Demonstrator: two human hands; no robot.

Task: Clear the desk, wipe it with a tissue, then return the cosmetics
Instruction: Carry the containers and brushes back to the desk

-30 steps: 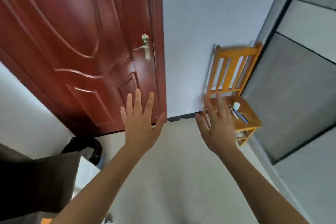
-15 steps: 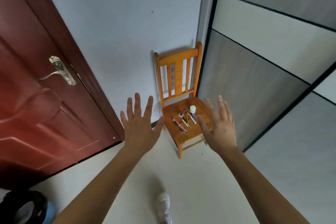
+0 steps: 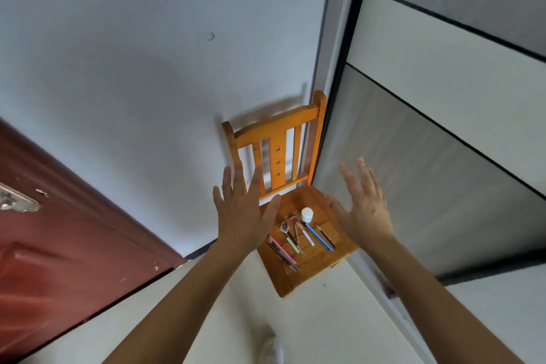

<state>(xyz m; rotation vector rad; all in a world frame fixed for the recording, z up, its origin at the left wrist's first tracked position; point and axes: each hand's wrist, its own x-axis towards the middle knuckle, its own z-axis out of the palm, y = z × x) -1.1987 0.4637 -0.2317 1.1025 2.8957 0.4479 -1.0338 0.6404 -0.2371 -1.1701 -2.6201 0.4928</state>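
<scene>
A small orange wooden chair (image 3: 307,273) stands in the corner between the white wall and a grey sliding panel. On its seat lie several cosmetics: a white jar (image 3: 307,214), a small round compact (image 3: 284,226), a brush (image 3: 295,223), a blue pencil (image 3: 319,236), a pink pencil (image 3: 283,250) and other thin sticks. My left hand (image 3: 243,213) is raised with fingers spread, just left of the seat and in front of the chair back. My right hand (image 3: 365,210) is raised and open over the seat's right edge. Neither hand holds anything.
A dark red door (image 3: 59,245) with a metal handle (image 3: 14,201) fills the lower left. Grey and white sliding panels (image 3: 443,127) close off the right side. Pale floor lies below, with my white shoe (image 3: 270,349) on it.
The view has swung right from the door toward the chair, and the chair now looks nearer and more central. Both hands stay raised, open and empty.
</scene>
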